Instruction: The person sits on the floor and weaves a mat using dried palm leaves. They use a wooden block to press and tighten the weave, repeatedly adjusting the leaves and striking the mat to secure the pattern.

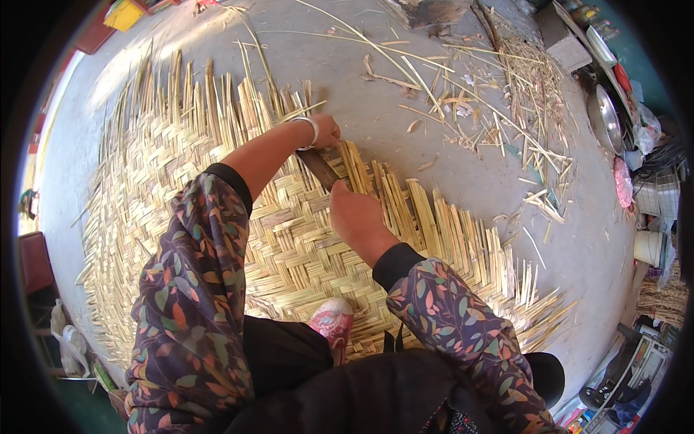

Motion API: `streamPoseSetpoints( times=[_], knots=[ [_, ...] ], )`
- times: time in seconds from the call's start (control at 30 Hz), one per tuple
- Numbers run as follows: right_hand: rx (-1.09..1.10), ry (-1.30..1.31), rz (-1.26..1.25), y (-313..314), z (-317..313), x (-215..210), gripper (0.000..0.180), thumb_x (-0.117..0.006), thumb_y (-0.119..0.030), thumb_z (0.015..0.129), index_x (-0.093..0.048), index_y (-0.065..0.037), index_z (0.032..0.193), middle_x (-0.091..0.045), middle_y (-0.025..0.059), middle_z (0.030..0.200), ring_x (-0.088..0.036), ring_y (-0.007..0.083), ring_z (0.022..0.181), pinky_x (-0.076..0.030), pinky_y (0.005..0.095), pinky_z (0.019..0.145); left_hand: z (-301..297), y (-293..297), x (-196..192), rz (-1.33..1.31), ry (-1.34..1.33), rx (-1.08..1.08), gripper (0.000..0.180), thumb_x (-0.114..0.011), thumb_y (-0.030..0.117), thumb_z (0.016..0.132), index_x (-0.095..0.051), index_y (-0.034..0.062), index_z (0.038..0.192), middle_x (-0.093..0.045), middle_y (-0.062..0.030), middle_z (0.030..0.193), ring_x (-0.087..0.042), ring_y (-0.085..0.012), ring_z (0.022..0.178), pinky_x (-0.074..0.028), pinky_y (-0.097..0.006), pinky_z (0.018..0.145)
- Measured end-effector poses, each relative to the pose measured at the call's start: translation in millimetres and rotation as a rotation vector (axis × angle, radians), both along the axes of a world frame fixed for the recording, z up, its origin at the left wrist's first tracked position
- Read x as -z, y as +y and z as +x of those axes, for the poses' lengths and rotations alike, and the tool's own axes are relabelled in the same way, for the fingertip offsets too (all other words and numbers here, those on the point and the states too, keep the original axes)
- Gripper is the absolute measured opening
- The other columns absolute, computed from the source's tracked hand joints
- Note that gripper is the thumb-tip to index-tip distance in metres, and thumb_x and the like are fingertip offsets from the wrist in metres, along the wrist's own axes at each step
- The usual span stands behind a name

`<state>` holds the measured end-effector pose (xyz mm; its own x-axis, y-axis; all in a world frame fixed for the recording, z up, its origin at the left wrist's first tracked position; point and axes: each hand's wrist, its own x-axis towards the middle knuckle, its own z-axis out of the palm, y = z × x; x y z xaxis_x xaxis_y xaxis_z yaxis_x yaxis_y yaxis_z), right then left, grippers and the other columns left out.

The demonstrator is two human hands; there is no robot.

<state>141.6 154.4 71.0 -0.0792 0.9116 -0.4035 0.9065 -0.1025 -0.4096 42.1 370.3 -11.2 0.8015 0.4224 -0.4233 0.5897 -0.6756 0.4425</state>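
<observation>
While you crouch on the woven mat (217,217), it lies flat on the concrete floor (448,181) and spreads from the left edge of the floor across under your knees to the far right, where its loose strip ends fan out. Your left hand (325,132) is closed on the far end of a dark, flat tool (318,168) at the mat's upper edge; your right hand (356,213) presses down just beside the tool's near end, and whether its fingers are wrapped round the tool or only bearing on the strips you cannot tell from this angle.

The mat looks light for its spread, and springy rather than stiff: thin split strips (405,202), smooth on the face, likely to slide over one another until packed tight. The free ends probably crack if you bend them sharply, and the split edges may be sharp on bare skin. Take a strip flat between thumb and fingers close to where it leaves the weave, not at its tip. The tool appears rigid; hold it at both ends.

Loose offcuts (499,108) lie scattered over the far right of the floor, well apart from your hands. A pink shoe (332,322) rests on the mat's near edge.
</observation>
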Motion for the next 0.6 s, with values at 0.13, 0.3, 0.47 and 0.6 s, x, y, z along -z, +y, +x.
streamPoseSetpoints(
  times=[0.13, 0.3, 0.47, 0.6],
  knots=[
    [0.04, 0.009, 0.056, -3.3, -4.2, 6.1, 0.014, -0.052, -0.008, 0.084, -0.047, -0.002, 0.095, -0.067, 0.0214, 0.075, -0.067, 0.0385, 0.071, -0.052, 0.0487, 0.062, -2.7, -12.0, -9.6, 0.158, -0.054, 0.031, 0.024, -0.062, 0.03, 0.08, -0.069, 0.0074, 0.08, -0.068, -0.0124, 0.08, -0.065, -0.0291, 0.081, -0.05, -0.041, 0.076],
    [0.056, 0.049, 0.052, 3.9, 6.8, -0.6, 0.012, -0.05, -0.01, 0.086, -0.052, -0.001, 0.093, -0.067, 0.0206, 0.075, -0.067, 0.0393, 0.072, -0.052, 0.0504, 0.063, 1.5, 42.7, -104.3, 0.502, 0.414, -0.074, 0.043, -0.06, 0.024, 0.082, -0.054, 0.0177, 0.125, -0.063, -0.0073, 0.116, -0.061, -0.0211, 0.107, -0.052, -0.036, 0.083],
    [-0.038, 0.005, 0.131, -4.4, 22.7, -21.0, 0.01, -0.052, -0.009, 0.084, -0.052, -0.002, 0.091, -0.066, 0.0197, 0.072, -0.066, 0.0392, 0.07, -0.051, 0.0503, 0.061, 8.3, 62.3, -134.5, 0.512, -0.26, -0.125, 0.059, -0.067, 0.021, 0.079, -0.049, 0.0186, 0.135, -0.052, -0.0094, 0.134, -0.048, -0.0265, 0.125, -0.044, -0.039, 0.101],
    [-0.074, -0.142, 0.108, -35.6, 62.8, -48.1, 0.008, -0.053, -0.008, 0.083, -0.052, -0.003, 0.088, -0.065, 0.0169, 0.069, -0.066, 0.0358, 0.065, -0.051, 0.0479, 0.056, 17.3, 14.9, -71.5, 0.353, 0.191, -0.009, 0.051, -0.064, 0.016, 0.08, -0.055, 0.0165, 0.129, -0.059, -0.0096, 0.125, -0.048, -0.028, 0.125, -0.041, -0.042, 0.101]
  ],
)
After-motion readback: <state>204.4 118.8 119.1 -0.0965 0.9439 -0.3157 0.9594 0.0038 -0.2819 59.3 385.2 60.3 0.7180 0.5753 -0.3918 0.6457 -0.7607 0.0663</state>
